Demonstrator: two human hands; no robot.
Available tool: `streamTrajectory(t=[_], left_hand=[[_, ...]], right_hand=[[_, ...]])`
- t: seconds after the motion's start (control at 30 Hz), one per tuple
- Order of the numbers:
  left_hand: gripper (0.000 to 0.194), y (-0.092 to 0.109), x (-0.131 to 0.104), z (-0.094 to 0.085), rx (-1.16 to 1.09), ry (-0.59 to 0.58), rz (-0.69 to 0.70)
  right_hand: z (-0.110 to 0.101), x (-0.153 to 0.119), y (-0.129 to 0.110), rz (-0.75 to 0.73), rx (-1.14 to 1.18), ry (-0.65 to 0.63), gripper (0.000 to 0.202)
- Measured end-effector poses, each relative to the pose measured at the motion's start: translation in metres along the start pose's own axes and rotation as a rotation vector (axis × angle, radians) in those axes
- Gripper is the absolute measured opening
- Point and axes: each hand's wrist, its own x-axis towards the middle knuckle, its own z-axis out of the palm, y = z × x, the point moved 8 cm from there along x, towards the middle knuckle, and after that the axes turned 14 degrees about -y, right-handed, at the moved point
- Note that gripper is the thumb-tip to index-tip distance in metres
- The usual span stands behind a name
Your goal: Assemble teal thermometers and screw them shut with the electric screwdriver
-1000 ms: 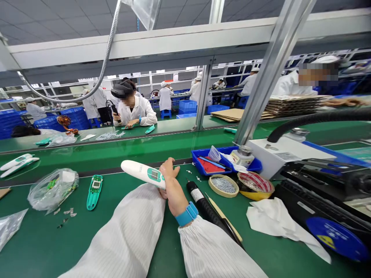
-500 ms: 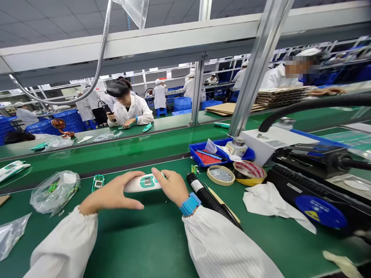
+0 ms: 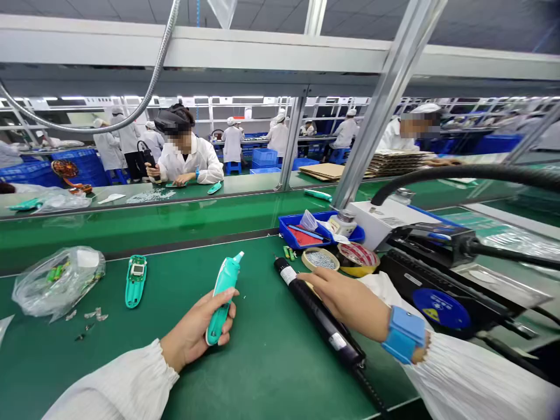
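Observation:
My left hand (image 3: 203, 324) is wrapped round a teal and white thermometer-like device (image 3: 224, 297), its teal side up and its narrow tip pointing away. My right hand (image 3: 345, 297), with a blue band at the wrist, is over the black electric screwdriver (image 3: 312, 309). Its fingers are extended and partly cover a pale thin tool; whether they touch the screwdriver is unclear. An open teal housing with a circuit board (image 3: 136, 281) lies on the green table to the left.
A clear bag of small parts (image 3: 61, 280) lies left. Behind my right hand are a ring of screws (image 3: 321, 259), tape roll (image 3: 359, 256) and blue tray (image 3: 286, 230). Black equipment (image 3: 420, 291) stands right. People sit across the bench.
The device has turned from its white display side to its teal side, in my left hand alone. My right hand has let go and moved right, over the screwdriver.

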Motion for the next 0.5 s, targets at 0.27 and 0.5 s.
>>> streamTrajectory(t=[0.27, 0.5], left_hand=[[0.031, -0.012, 0.006, -0.007, -0.318, 0.087, 0.028], [0.016, -0.004, 0.007, -0.02, -0.256, 0.207, 0.108]], right_hand=[[0.01, 0.006, -0.031, -0.572, -0.571, 0.051, 0.048], [0.015, -0.008, -0.04, -0.725, -0.486, 0.103, 0.038]])
